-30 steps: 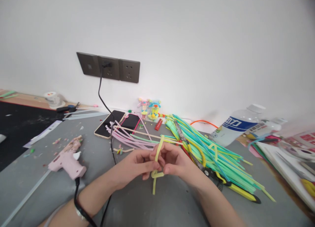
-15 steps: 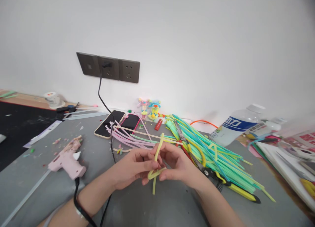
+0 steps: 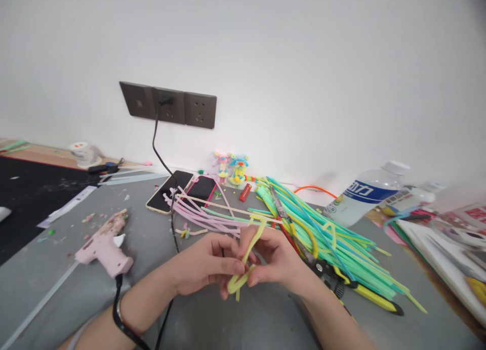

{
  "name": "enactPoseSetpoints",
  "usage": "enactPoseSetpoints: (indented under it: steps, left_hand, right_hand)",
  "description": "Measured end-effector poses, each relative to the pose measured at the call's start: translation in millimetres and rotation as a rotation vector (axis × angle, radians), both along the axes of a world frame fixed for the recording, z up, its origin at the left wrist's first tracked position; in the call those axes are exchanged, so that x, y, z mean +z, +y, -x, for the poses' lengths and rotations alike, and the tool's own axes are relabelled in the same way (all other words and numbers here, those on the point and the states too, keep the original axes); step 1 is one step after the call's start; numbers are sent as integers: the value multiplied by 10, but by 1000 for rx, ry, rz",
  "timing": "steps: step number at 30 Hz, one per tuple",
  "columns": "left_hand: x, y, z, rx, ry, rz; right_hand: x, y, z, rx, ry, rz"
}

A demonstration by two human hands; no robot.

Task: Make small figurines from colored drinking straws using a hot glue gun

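Note:
Between my two hands is a bent yellow pipe cleaner point(image 3: 253, 243), folded into an angular loop, its upper end sticking up and a short end pointing down. My left hand point(image 3: 210, 266) pinches it near the lower bend with thumb and fingers. On the other side, my right hand point(image 3: 277, 261) grips the same piece, thumb at the lower fold and fingers curled behind it. Some fingertips are hidden behind the pipe cleaner. Just beyond my hands lie pink pipe cleaners point(image 3: 201, 213) and, to the right, a large bundle of green, blue and yellow pipe cleaners point(image 3: 341, 254).
Pliers point(image 3: 292, 218) with red and yellow handles and a yellow-black tool point(image 3: 374, 294) rest on the bundle. A pink glue gun point(image 3: 106, 251) lies left, its black cord crossing my left forearm. Two phones point(image 3: 170, 190), small figures point(image 3: 238, 170) and a bottle point(image 3: 364, 193) stand farther back.
The yellow pipe cleaner's upper end now leans right and shows a bend at its tip. My right hand's fingers have shifted slightly around it; both hands still hold it.

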State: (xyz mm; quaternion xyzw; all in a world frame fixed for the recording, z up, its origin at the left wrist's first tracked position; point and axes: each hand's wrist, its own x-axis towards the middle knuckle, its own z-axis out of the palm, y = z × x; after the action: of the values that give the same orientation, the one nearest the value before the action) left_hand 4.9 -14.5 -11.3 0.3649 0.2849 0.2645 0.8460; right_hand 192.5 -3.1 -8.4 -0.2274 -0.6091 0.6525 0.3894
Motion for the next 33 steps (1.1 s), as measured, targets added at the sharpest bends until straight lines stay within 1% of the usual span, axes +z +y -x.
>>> enactPoseSetpoints:
  steps: [4,12,16,18,22,25,29,33]
  left_hand:
    - [1,-3,-4,-49,27,21]
    - [-28,8,7,-95,-13,29]
    - [-27,16,17,-119,-1,-1]
    - [-23,16,13,-98,13,-2]
    - [-17,14,-3,-41,46,-10]
    - [-9,19,-8,-6,64,-29]
    - [19,30,-6,42,82,-31]
    - [37,35,-7,51,66,-36]
  right_hand:
    - [2,-3,7,10,-5,-11]
    - [51,-15,-17,52,-36,27]
    - [56,-18,-32,99,-16,104]
    - [59,-17,-35,95,-19,107]
    - [67,-9,-23,26,-69,6]
    - [74,-7,-4,-2,-88,-22]
    - [84,-15,13,-13,-85,-12]
    - [82,-20,12,-34,-114,25]
